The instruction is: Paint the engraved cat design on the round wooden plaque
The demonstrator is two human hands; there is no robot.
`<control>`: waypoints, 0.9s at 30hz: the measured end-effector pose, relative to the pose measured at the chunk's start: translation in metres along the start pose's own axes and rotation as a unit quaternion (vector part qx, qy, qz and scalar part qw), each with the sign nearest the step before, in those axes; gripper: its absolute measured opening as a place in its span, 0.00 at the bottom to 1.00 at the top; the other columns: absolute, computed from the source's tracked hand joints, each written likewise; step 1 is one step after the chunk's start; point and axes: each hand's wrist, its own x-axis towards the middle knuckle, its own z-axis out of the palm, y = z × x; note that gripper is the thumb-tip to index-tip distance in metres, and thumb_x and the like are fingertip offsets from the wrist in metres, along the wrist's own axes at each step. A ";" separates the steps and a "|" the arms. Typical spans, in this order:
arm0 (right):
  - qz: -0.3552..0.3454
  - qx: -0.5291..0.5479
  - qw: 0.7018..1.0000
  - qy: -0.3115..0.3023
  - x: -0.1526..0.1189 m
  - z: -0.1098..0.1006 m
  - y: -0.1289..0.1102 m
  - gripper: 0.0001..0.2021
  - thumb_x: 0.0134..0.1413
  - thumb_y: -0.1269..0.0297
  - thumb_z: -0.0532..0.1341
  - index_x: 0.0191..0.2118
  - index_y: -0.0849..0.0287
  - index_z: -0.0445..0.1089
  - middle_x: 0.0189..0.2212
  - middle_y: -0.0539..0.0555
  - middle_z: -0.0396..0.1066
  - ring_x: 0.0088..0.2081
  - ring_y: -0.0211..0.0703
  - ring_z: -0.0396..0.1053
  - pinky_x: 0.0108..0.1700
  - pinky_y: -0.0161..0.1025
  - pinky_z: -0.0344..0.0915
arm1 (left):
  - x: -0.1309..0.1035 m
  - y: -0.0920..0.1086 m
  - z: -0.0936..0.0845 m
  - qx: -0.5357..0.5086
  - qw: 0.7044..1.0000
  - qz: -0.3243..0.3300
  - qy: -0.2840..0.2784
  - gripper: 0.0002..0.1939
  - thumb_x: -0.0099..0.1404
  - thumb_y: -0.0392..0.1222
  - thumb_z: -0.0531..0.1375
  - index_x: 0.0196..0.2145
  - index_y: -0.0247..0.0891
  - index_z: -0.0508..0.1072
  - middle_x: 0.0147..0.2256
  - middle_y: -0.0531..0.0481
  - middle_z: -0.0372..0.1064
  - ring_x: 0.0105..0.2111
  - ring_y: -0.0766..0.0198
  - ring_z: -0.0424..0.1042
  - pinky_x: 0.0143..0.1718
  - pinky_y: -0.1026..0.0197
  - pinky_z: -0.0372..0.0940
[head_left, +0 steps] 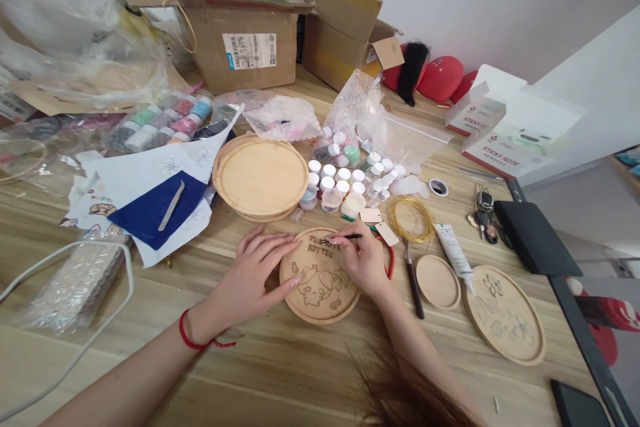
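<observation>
A round wooden plate [325, 308] lies on the table in front of me, with a kitten drawing and lettering on its face. My left hand [256, 271] rests over its left rim, fingers stretched out and thumb on the drawing. Closed in a pinch, my right hand [364, 260] holds a slim black pen-like tool [354, 236] with its tip at the lettering near the top. Whether it is a pen or tweezers is too small to tell. Red-handled pliers [390, 260] lie partly hidden behind my right hand.
Stacked round wooden plates [263, 177] and white-lidded jars [343, 175] stand behind. Metal tweezers [171, 205] lie on a blue cloth [145, 217] at left. Gold wire [411, 219], a dark-handled tool [414, 288], a white tube [453, 250] and a drawn-on plate [505, 313] are at right.
</observation>
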 end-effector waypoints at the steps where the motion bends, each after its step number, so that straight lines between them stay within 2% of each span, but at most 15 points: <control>1: 0.000 0.000 1.000 -0.002 0.001 0.000 0.000 0.07 0.61 0.67 0.57 0.31 0.53 0.69 0.30 0.54 0.75 0.35 0.48 0.72 0.40 0.46 0.69 | 0.000 0.000 0.000 0.000 1.000 0.000 -0.001 0.27 0.67 0.51 0.58 0.61 0.43 0.62 0.57 0.45 0.66 0.58 0.52 0.62 0.64 0.43 0.50; 7: 0.019 0.015 1.000 -0.015 0.001 -0.002 0.001 0.06 0.61 0.65 0.58 0.31 0.53 0.68 0.31 0.54 0.75 0.36 0.48 0.72 0.40 0.46 0.68 | -0.001 -0.001 0.001 0.005 1.000 0.002 -0.006 0.27 0.67 0.51 0.58 0.61 0.42 0.61 0.58 0.46 0.65 0.58 0.53 0.61 0.64 0.44 0.48; 16: 0.036 0.013 0.999 0.002 -0.001 -0.002 0.002 0.05 0.60 0.65 0.59 0.32 0.53 0.68 0.30 0.54 0.75 0.35 0.47 0.73 0.39 0.45 0.69 | -0.001 -0.001 0.002 0.009 1.000 0.002 -0.007 0.27 0.68 0.51 0.57 0.61 0.42 0.61 0.58 0.45 0.65 0.58 0.52 0.61 0.64 0.44 0.47; 27: 0.014 0.002 1.000 0.005 -0.001 0.000 -0.003 0.06 0.61 0.67 0.57 0.32 0.54 0.67 0.30 0.54 0.75 0.35 0.48 0.72 0.39 0.46 0.68 | -0.001 -0.001 0.002 0.011 1.000 0.006 -0.008 0.27 0.68 0.51 0.57 0.62 0.43 0.60 0.58 0.46 0.65 0.58 0.54 0.61 0.65 0.44 0.46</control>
